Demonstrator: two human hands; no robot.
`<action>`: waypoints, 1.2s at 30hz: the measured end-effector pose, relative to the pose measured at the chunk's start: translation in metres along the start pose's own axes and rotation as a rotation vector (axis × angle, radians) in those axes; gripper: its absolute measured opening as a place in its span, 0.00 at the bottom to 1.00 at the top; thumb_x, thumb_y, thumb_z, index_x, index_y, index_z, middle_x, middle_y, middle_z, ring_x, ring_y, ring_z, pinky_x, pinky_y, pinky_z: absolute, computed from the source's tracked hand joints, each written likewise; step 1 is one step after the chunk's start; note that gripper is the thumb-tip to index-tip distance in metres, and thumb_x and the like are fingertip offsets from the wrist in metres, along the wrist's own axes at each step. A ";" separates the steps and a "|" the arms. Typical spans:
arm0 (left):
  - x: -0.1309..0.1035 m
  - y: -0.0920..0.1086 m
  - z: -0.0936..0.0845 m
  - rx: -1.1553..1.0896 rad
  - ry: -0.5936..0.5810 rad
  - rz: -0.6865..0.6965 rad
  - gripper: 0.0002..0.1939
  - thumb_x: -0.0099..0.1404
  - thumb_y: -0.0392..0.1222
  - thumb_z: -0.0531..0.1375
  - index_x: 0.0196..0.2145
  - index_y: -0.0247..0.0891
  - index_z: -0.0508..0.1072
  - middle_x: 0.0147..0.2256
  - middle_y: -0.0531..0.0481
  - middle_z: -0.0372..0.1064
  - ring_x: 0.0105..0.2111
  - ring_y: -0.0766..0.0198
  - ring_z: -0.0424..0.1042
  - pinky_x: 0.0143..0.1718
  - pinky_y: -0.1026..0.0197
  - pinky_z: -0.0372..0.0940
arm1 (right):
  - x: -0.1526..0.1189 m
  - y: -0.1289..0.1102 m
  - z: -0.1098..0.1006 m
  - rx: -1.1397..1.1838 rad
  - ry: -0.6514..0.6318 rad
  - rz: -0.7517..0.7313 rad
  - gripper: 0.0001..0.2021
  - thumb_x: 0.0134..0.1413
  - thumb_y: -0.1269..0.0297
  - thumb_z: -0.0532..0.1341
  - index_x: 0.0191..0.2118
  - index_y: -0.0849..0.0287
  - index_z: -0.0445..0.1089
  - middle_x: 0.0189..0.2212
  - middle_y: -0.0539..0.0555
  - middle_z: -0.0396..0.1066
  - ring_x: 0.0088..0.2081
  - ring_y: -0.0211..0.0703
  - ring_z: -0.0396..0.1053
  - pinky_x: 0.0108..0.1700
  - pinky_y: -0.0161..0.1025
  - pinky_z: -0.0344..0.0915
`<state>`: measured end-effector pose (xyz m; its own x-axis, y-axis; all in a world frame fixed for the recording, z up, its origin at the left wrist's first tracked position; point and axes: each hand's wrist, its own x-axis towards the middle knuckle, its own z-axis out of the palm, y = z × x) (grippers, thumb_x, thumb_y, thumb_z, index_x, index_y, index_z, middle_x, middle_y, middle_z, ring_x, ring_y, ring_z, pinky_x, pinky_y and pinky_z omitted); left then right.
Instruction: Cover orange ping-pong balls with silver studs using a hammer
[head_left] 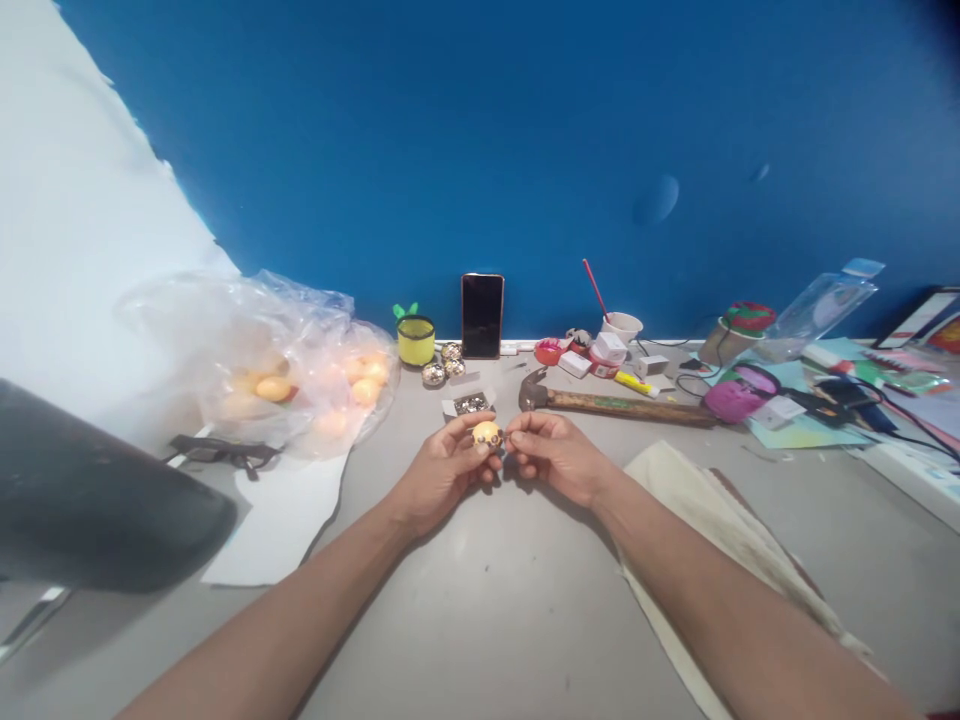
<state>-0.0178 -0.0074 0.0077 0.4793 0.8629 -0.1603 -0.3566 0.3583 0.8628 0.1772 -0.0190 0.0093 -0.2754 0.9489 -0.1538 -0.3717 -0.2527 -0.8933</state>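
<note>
My left hand point(456, 462) is closed round a small yellow ball point(487, 434) with several dark, shiny studs on its near side. Just to its right, my right hand point(551, 452) has thumb and forefinger pinched together close to the ball; whatever is between them is too small to make out. Right behind the ball lies a small open box of shiny metal pieces point(472, 403). Farther back, a few balls covered in shiny studs point(442, 370) rest beside a yellow-green cup point(415, 341).
A phone point(482, 315) stands upright against the blue wall. To the right lie a hammer point(622, 405), a yellow glue tube point(636, 384) and a cream cloth point(690, 540). On the left are a plastic bag of orange balls point(300, 350), eyeglasses point(225, 452) and a dark cylinder point(97, 490).
</note>
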 end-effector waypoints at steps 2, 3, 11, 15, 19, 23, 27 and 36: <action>-0.001 0.001 0.001 -0.001 -0.015 -0.007 0.31 0.54 0.42 0.75 0.54 0.37 0.72 0.33 0.48 0.74 0.31 0.64 0.73 0.32 0.61 0.67 | 0.000 0.000 0.000 0.003 0.003 -0.004 0.18 0.37 0.57 0.80 0.31 0.61 0.76 0.27 0.51 0.74 0.24 0.32 0.66 0.25 0.31 0.58; -0.001 0.002 0.001 -0.003 -0.018 -0.012 0.31 0.54 0.41 0.75 0.54 0.36 0.72 0.33 0.48 0.74 0.31 0.64 0.73 0.32 0.61 0.67 | 0.000 0.000 0.000 0.003 0.008 -0.006 0.19 0.37 0.57 0.80 0.31 0.61 0.75 0.27 0.51 0.73 0.24 0.32 0.66 0.25 0.31 0.58; -0.001 0.002 0.001 -0.024 -0.030 -0.003 0.25 0.58 0.44 0.73 0.51 0.36 0.73 0.32 0.48 0.73 0.29 0.63 0.72 0.30 0.60 0.67 | 0.000 -0.001 0.000 -0.009 0.018 0.004 0.20 0.36 0.56 0.80 0.31 0.61 0.74 0.27 0.50 0.73 0.24 0.31 0.63 0.25 0.31 0.58; 0.000 0.003 0.000 -0.076 -0.003 0.000 0.24 0.58 0.42 0.73 0.50 0.35 0.74 0.35 0.46 0.73 0.31 0.63 0.74 0.30 0.62 0.67 | 0.000 -0.002 0.001 -0.002 0.019 0.003 0.19 0.37 0.56 0.80 0.30 0.61 0.74 0.27 0.50 0.73 0.23 0.31 0.63 0.25 0.31 0.57; 0.001 0.002 -0.002 -0.084 0.008 0.007 0.22 0.59 0.42 0.72 0.50 0.35 0.75 0.32 0.49 0.70 0.29 0.65 0.71 0.27 0.63 0.66 | 0.000 -0.002 0.001 0.009 0.016 -0.006 0.19 0.36 0.57 0.80 0.30 0.60 0.74 0.26 0.50 0.73 0.24 0.31 0.62 0.25 0.31 0.57; 0.001 0.001 -0.002 -0.088 -0.002 0.009 0.22 0.60 0.42 0.71 0.50 0.35 0.76 0.34 0.47 0.73 0.30 0.63 0.73 0.28 0.62 0.67 | 0.000 -0.002 0.001 0.002 0.008 0.000 0.19 0.38 0.57 0.79 0.30 0.61 0.74 0.27 0.50 0.73 0.23 0.31 0.63 0.25 0.31 0.57; 0.001 0.002 -0.001 -0.103 0.014 -0.001 0.22 0.59 0.42 0.71 0.50 0.34 0.76 0.36 0.45 0.73 0.31 0.63 0.73 0.30 0.63 0.67 | -0.001 -0.002 0.001 -0.007 0.013 0.000 0.19 0.37 0.56 0.80 0.30 0.60 0.74 0.27 0.50 0.73 0.23 0.30 0.62 0.25 0.31 0.57; 0.000 0.002 -0.002 -0.102 0.013 -0.002 0.21 0.61 0.40 0.70 0.51 0.34 0.75 0.34 0.46 0.73 0.29 0.63 0.72 0.28 0.62 0.67 | -0.002 -0.003 0.003 -0.018 0.016 0.000 0.20 0.36 0.55 0.80 0.29 0.60 0.73 0.27 0.50 0.73 0.23 0.31 0.62 0.25 0.32 0.58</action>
<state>-0.0200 -0.0055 0.0085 0.4697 0.8666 -0.1686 -0.4357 0.3937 0.8094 0.1761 -0.0204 0.0130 -0.2613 0.9518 -0.1606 -0.3556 -0.2496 -0.9007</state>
